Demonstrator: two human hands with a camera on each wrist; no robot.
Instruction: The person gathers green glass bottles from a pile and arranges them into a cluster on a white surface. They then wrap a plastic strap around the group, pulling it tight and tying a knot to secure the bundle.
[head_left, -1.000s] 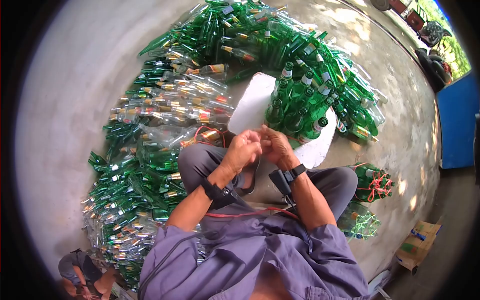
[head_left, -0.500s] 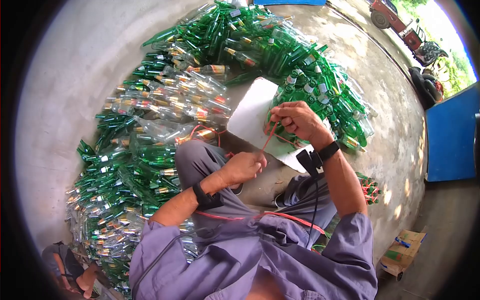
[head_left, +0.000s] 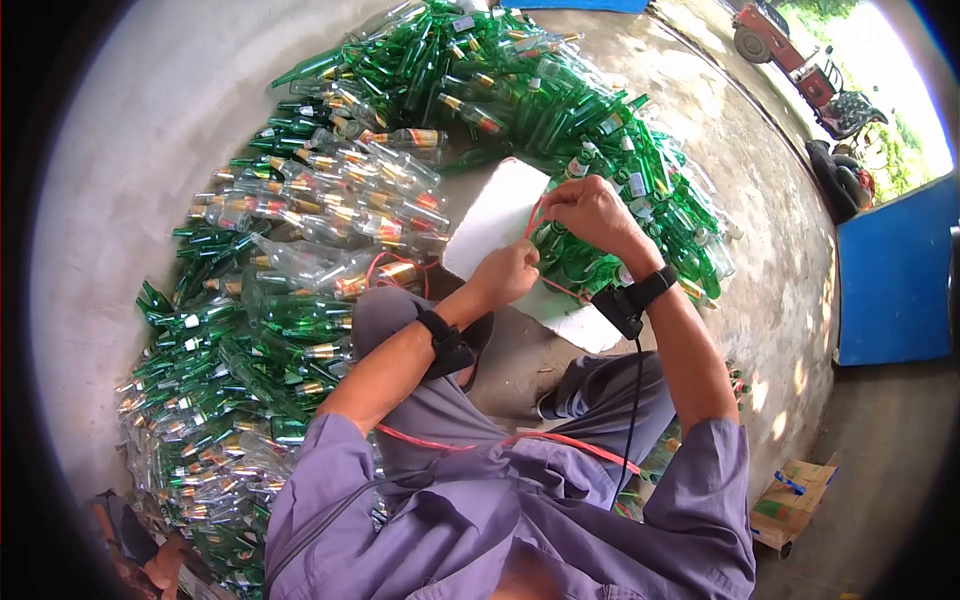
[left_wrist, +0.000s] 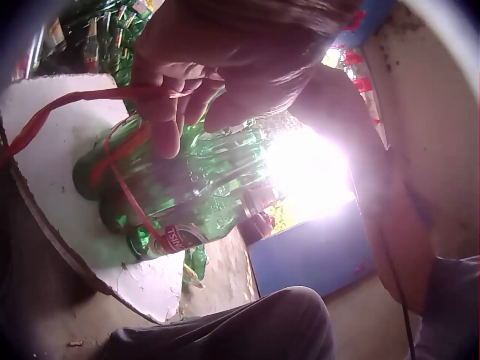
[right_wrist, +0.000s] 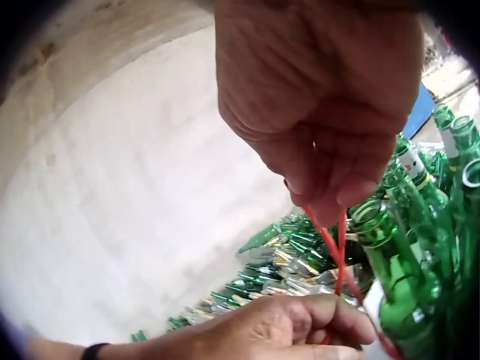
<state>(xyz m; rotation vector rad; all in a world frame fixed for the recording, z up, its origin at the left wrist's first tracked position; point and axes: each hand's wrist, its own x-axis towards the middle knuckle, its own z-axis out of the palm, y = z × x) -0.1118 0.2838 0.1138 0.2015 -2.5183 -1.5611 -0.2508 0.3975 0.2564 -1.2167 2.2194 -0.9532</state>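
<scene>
Several green bottles [left_wrist: 210,176] stand together on a white board [head_left: 490,215], with red twine [left_wrist: 124,176] round them in the left wrist view. My left hand [head_left: 506,273] pinches the twine low, at the near left side of the bottles. Above and right of it, my right hand [head_left: 592,213] pinches the twine between thumb and fingers, beside the bottle necks. In the right wrist view the red strands [right_wrist: 339,259] cross between the right hand [right_wrist: 322,112] above and the left hand [right_wrist: 292,330] below.
Piles of green bottles [head_left: 560,110] and clear bottles [head_left: 350,190] lie beyond and to the left. Red twine [head_left: 570,437] lies across the lap. A cardboard box [head_left: 795,500] is at the right, and another person [head_left: 140,545] is at the lower left.
The hands were close together, then spread apart with twine stretched between them. Since then my left hand has moved up toward the right one, and the right hand slightly up.
</scene>
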